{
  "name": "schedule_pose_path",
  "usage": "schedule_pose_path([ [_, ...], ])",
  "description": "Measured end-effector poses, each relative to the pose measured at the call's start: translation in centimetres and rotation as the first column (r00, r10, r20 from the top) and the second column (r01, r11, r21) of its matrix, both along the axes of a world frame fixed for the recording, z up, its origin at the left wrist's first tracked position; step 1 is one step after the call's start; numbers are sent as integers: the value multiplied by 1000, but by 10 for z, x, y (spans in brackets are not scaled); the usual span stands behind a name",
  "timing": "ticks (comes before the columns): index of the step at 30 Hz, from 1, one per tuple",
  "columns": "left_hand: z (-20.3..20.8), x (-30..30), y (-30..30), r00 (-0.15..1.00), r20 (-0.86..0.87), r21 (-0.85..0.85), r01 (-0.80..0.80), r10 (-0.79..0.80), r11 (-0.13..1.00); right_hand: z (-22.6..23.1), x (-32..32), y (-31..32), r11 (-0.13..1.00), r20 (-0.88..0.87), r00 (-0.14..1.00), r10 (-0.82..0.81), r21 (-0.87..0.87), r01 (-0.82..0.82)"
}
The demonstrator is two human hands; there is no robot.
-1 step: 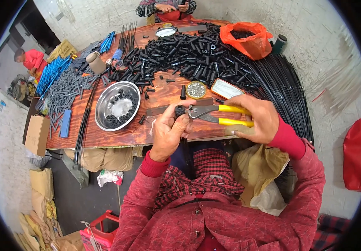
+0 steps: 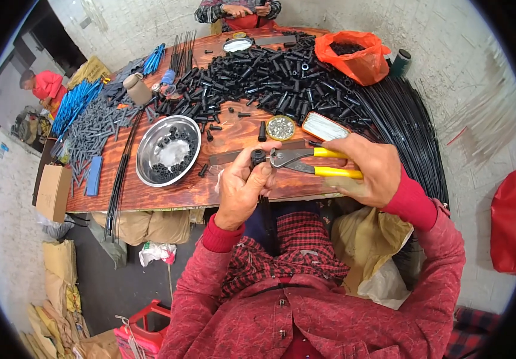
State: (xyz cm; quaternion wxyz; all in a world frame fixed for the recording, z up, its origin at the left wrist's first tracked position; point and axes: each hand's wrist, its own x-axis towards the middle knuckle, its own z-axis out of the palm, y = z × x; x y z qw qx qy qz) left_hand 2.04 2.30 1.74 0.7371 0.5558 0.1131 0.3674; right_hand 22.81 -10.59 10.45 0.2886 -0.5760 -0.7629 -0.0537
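Observation:
Above the near edge of the table, my left hand (image 2: 241, 190) grips a black plastic piece with a round knobbed top (image 2: 258, 157). Thin black rods (image 2: 264, 224) hang down below that hand. My right hand (image 2: 370, 170) is closed round the yellow handles of a pair of cutting pliers (image 2: 330, 172). The jaws of the pliers meet or nearly meet the side of the knobbed top; what lies between them is too small to make out. Just beyond the hands are a flat metal bar (image 2: 225, 157), an upright black tube (image 2: 262, 131) and a round tin of small metal bits (image 2: 281, 128).
A steel bowl (image 2: 144, 170) holds black rings. Black tubes (image 2: 270, 78) are heaped behind, beside an orange plastic bag (image 2: 359, 69). Long black rods (image 2: 410, 131) lie right; grey tubes (image 2: 93, 131) lie left. A white-filled tray (image 2: 325, 127) is near. A co-worker's hands (image 2: 237, 11) work opposite.
The pliers and my right hand have shifted very slightly up and to the right. My left hand and the black piece are almost unmoved.

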Motion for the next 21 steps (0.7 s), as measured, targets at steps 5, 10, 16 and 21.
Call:
schedule_pose_path([
  [5, 3, -4, -1, 993, 52, -27, 106, -104, 994, 6, 8, -8, 361, -618, 536, -575, -780, -512],
  [10, 0, 0, -2, 996, 20, -12, 89, -89, 996, -11, 16, -10, 537, -679, 630, -377, -714, -449],
  [16, -2, 0, -2, 999, 39, 2, 14, -14, 1000, 10, -9, -13, 993, 101, 990, -99, -48, 104],
  [21, -3, 2, -3, 995, 84, -30, 63, -60, 998, -5, -1, -15, 996, 123, 990, -64, -52, 71],
])
